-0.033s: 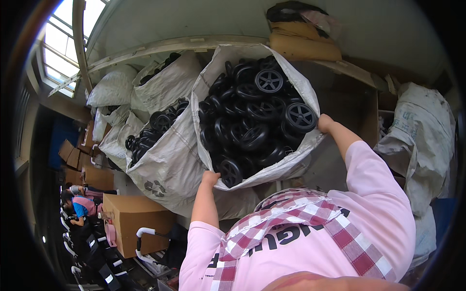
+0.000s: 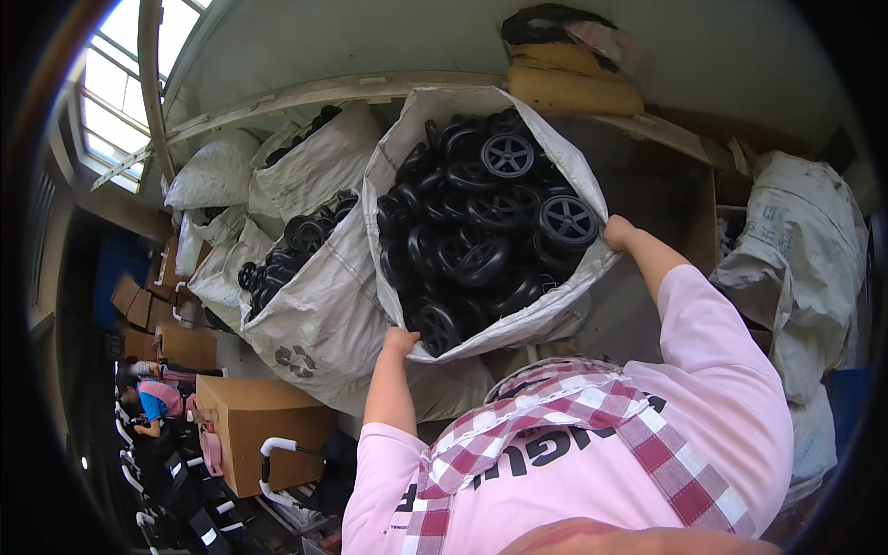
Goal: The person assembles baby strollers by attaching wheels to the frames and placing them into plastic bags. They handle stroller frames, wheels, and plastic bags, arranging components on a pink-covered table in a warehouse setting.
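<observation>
A large white woven sack (image 2: 564, 319) stands in front of me, its mouth spread wide. Black plastic wheels (image 2: 467, 264) with spoked hubs fill it nearly to the rim. My left hand (image 2: 401, 342) is closed round the near left edge of the rim, beside one wheel. On the right side of the rim, my right hand (image 2: 620, 233) grips the edge, close to a spoked wheel (image 2: 568, 220). The fingertips of both hands are partly hidden by the fabric.
More white sacks of black wheels (image 2: 305, 347) lean at the left. A cardboard box (image 2: 264, 430) and white-handled frames (image 2: 268, 462) stand lower left, with a co-worker (image 2: 159, 398) beyond. Crumpled white sacks (image 2: 795, 250) hang at the right. A brown bundle (image 2: 569, 79) lies on the ledge behind.
Both hands keep their hold on the sack's rim. The view has shifted very slightly; the sack and wheels look otherwise the same.
</observation>
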